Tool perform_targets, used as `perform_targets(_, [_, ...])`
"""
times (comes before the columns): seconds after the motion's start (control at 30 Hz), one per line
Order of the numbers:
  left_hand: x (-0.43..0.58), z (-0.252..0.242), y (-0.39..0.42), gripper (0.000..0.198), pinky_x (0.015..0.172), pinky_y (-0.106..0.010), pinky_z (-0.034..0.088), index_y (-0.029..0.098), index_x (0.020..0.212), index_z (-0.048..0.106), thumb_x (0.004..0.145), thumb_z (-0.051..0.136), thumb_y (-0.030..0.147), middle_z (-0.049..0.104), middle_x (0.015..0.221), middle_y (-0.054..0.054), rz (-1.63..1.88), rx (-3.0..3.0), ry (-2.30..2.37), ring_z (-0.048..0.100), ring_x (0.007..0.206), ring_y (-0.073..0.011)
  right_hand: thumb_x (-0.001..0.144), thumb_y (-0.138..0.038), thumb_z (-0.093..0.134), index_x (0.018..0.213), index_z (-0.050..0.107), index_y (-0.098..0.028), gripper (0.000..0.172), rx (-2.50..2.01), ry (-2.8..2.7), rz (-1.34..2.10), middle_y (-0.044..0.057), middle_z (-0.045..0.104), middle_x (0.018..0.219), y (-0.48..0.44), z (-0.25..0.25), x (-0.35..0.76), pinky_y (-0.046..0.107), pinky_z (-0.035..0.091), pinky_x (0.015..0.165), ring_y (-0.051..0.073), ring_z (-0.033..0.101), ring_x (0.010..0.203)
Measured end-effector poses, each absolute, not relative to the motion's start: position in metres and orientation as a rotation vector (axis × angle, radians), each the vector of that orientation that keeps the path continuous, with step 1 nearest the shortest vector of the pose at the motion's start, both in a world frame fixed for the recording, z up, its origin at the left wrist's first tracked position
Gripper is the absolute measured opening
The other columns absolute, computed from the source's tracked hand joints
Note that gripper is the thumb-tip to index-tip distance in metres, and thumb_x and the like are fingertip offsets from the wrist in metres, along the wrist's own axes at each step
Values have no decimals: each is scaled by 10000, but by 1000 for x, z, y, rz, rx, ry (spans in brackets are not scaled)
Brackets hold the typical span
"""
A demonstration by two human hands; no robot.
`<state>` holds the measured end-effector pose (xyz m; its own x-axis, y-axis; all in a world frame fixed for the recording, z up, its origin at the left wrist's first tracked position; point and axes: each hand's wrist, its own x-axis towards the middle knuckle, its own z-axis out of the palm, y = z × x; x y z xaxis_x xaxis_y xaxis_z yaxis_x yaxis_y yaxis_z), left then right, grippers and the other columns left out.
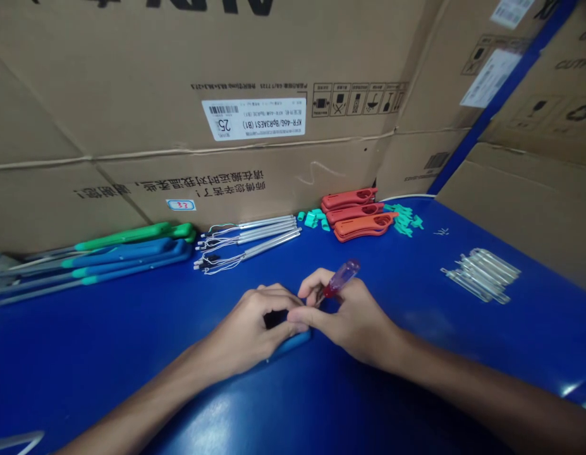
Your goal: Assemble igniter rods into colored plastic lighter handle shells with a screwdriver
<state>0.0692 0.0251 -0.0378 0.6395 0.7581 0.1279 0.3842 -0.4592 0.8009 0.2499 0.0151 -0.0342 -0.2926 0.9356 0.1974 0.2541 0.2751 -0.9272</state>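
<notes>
My left hand is closed around a blue lighter handle, low over the table in the middle of the view. Most of that handle is hidden under my fingers. A screwdriver with a see-through purple and red grip is pinched in my right hand. Its shaft slants down toward the blue handle, and the tip is covered by my fingers. The two hands meet, with the right thumb against the left fingertips.
Along the back lie blue and green long-necked lighters, metal tubes with wires, orange-red handle shells and green plastic pieces. Clear tanks and tiny screws lie right. Cardboard walls the blue table.
</notes>
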Motion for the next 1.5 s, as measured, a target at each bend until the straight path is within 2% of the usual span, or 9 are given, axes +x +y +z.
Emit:
perform_targets(0.07, [69,-38,25,120,808,-280,408,193,817,690,898,604,210,691,840,18,597,2085,902,587,812,-128,725,-205,753,786,553,-203,209,-1143,-1719,1137,-58,600,654,16,-35,251,225,441,591,102,570,613])
perform_targets(0.27, [68,-33,20,154,788,-306,416,188,854,615,948,532,278,619,867,-4,442,2260,970,559,824,-152,707,-153,744,926,500,-222,335,-1089,-1661,1235,-58,676,679,19,-18,260,250,488,657,118,639,631])
perform_targets(0.47, [74,-26,12,178,750,-342,460,172,901,532,992,418,274,572,907,-35,227,2575,1045,553,822,-188,688,-195,763,959,508,-195,372,-1058,-1527,1133,-31,663,692,30,-10,270,253,523,683,126,653,665])
perform_targets(0.63, [79,-29,9,171,581,-300,467,151,864,526,978,438,243,576,808,-39,94,2825,1063,564,666,-177,738,-206,727,994,526,-190,326,-1101,-1670,1077,-37,629,695,30,-17,269,250,510,669,120,627,653])
perform_targets(0.83, [79,-36,9,226,538,-339,502,147,859,541,989,397,264,604,781,-61,19,3041,1042,606,642,-220,834,-270,658,975,549,-200,191,-1091,-1888,891,-67,547,619,27,-19,268,232,433,595,96,504,577])
perform_targets(1.03, [84,-23,8,188,579,-340,515,164,887,554,979,407,237,608,797,-57,-19,3006,1001,596,677,-215,878,-298,583,932,509,-207,129,-1135,-1880,1002,-70,513,608,28,-24,269,220,384,492,84,463,501])
perform_targets(1.17, [80,-13,7,164,744,-417,525,182,889,567,952,422,224,611,954,-88,64,2982,886,571,910,-259,890,-310,556,901,485,-210,123,-1159,-1852,1035,-57,523,628,30,-27,270,222,422,500,96,533,515])
perform_targets(1.27, [76,-12,7,176,837,-442,500,177,840,570,933,425,210,611,930,-74,97,2930,811,561,917,-242,895,-303,548,895,477,-212,115,-1160,-1851,1059,-57,528,625,32,-29,271,219,451,512,103,570,519])
perform_targets(1.5, [70,-11,11,186,764,-285,477,153,847,602,940,441,164,615,857,-51,117,2803,758,573,824,-176,884,-300,566,913,478,-219,123,-1162,-1812,1104,-69,509,628,34,-31,270,214,478,508,104,578,503])
